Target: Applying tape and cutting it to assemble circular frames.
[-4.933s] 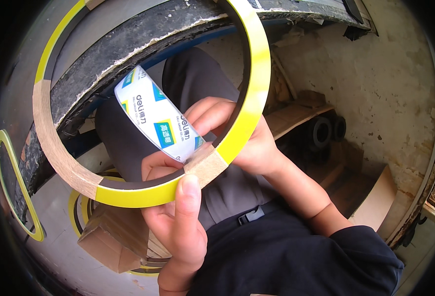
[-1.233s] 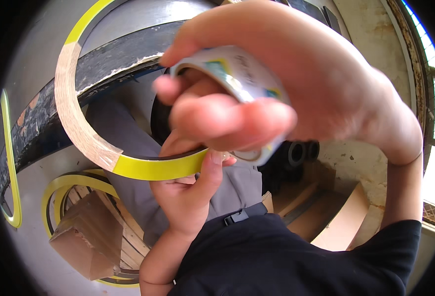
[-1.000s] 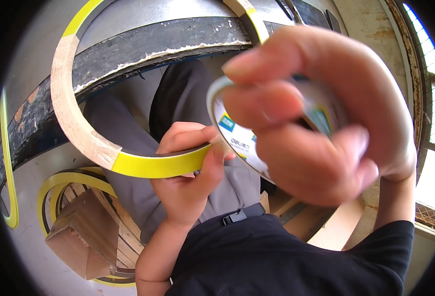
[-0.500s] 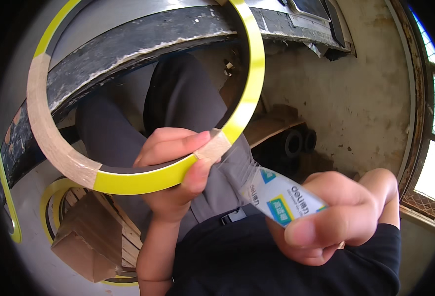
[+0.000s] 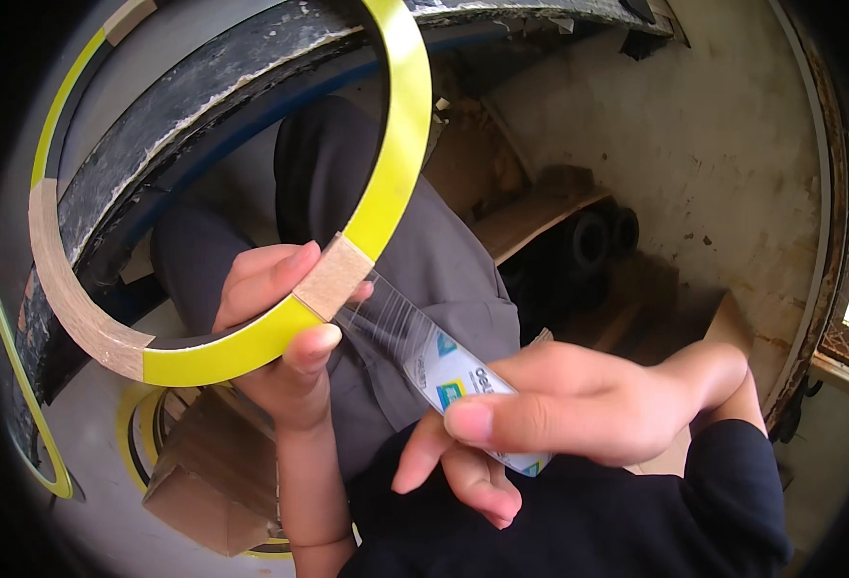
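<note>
My left hand grips a large flat ring, bright yellow on its face with a dark inner side. Tan wrapped sections break up the yellow; the thumb rests just below one of them, the fingers behind it. From this section a strip of clear tape runs down to the right, its far part printed in white, blue and green. Between thumb and forefinger, my right hand pinches the printed part, its other fingers loosely apart. Where the tape meets the ring is partly hidden.
Ahead runs a bench edge, dark and chipped. More yellow rings lie around a brown cardboard box at lower left, and another ring is at the far left. Black rolls sit by cardboard near the right wall.
The ring and my left hand have shifted left. My right hand has moved left too, its lower fingers now spread from a curl, and the tape strip looks less twisted.
</note>
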The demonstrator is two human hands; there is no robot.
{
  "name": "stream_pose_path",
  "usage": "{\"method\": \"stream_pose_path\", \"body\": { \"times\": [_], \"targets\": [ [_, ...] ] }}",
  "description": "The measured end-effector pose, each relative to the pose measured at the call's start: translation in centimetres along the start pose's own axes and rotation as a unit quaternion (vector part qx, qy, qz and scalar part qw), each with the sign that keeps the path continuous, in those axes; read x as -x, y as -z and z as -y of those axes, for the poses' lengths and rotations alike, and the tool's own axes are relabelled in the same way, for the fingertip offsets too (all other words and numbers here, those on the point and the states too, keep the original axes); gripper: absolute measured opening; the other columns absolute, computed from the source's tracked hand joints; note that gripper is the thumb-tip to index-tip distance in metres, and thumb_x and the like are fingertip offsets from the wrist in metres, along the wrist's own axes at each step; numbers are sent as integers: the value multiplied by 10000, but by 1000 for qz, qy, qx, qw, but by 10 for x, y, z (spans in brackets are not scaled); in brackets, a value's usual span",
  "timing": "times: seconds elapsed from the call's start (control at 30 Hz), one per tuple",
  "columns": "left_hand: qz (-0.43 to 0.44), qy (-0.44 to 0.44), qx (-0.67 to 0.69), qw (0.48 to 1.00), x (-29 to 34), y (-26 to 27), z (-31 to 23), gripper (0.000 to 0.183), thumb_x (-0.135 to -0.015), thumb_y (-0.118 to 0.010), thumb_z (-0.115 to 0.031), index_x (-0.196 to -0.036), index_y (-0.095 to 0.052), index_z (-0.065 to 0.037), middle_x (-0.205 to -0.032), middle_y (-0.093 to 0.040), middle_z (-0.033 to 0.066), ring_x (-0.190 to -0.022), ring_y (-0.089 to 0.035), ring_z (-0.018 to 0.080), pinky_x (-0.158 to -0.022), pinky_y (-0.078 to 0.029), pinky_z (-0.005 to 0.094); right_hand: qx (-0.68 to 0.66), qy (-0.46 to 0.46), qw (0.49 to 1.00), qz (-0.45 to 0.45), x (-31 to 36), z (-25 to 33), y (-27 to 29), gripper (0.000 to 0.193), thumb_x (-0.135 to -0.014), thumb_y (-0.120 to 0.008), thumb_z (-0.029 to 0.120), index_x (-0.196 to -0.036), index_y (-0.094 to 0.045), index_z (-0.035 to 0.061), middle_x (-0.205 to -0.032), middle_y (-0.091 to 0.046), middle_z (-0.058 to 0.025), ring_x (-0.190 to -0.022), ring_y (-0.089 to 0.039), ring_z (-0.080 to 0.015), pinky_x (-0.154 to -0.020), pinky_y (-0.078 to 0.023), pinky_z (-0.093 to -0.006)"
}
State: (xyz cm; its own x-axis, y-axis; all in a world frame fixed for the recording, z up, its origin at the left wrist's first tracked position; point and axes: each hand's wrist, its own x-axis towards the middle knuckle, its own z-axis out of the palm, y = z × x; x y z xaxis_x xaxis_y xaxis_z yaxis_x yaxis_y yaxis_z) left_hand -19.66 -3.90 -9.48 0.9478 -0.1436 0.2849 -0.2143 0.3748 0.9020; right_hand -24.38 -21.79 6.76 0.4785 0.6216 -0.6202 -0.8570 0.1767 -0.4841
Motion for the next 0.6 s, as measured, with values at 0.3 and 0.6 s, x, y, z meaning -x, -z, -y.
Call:
{"method": "stream_pose_path", "body": {
  "times": [0.3,0.6],
  "targets": [
    [-6,-1,0,1000,-2,6,5,573,-927,-709,-473,-1207,-629,20,-1091,-602,146,-770,-701,239,-688,-624,338,-57,-26,998,31,-16,9,4,422,-1076,-413,249,-1161,-629,-103,-974,-741,-100,-958,-663,-144,-950,-491,-277],
    [-6,-22,-56,998,-5,12,12,570,-947,-674,-497,-1210,-630,7,-1079,-606,150,-765,-699,230,-697,-611,321,3,-83,988,-130,-17,16,-5,687,-1095,-351,504,-689,-622,20,-504,-424,10,-453,-364,-74,-481,-325,-236]
  ]
}}
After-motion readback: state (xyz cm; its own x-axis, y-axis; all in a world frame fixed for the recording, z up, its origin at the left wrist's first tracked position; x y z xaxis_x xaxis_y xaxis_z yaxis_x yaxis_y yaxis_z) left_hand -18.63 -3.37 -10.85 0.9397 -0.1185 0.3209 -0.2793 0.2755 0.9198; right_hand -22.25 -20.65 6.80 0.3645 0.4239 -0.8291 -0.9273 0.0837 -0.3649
